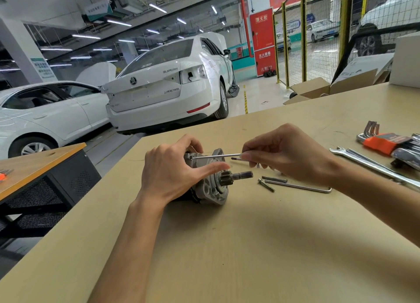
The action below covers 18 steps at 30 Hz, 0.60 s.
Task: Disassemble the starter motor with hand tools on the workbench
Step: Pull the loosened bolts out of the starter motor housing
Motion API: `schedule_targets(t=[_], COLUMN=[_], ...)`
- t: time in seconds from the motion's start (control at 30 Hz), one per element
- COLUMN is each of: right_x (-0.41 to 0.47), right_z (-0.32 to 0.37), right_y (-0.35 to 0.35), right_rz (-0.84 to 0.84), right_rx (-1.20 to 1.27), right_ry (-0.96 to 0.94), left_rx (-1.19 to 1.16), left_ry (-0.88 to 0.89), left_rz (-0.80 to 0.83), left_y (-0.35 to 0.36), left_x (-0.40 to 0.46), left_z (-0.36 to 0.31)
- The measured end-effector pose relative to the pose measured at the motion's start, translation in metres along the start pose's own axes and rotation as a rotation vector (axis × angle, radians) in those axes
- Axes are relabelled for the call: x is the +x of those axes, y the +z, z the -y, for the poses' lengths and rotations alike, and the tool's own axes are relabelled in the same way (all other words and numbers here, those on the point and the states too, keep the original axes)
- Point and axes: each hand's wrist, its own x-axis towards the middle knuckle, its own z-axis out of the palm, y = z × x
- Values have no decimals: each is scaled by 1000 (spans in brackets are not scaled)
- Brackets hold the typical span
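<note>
The grey starter motor (210,190) lies on its side on the tan workbench (250,246), its pinion gear and shaft pointing right. My left hand (172,173) grips the motor body from the left, thumb stretched over the housing. My right hand (286,153) pinches a long thin hex key (216,156) whose far tip sits in a bolt head on top of the motor. Two loose bolts (267,184) and another L-shaped hex key (300,186) lie on the bench just right of the shaft.
An orange hex key holder (384,141) and combination wrenches (372,166) lie at the right of the bench. Cardboard boxes (318,89) sit at the far edge. A black cabinet (45,184) stands to the left, white cars beyond.
</note>
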Motion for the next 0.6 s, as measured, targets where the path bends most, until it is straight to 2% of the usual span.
schedule_targets(t=[0.6], right_x=[0], right_z=[1], right_y=[-1], right_rz=[-20], right_rx=[-4], right_ry=[6], left_rx=[9], left_ry=[0], left_rz=[4], left_y=[-1], left_x=[0], left_z=[1])
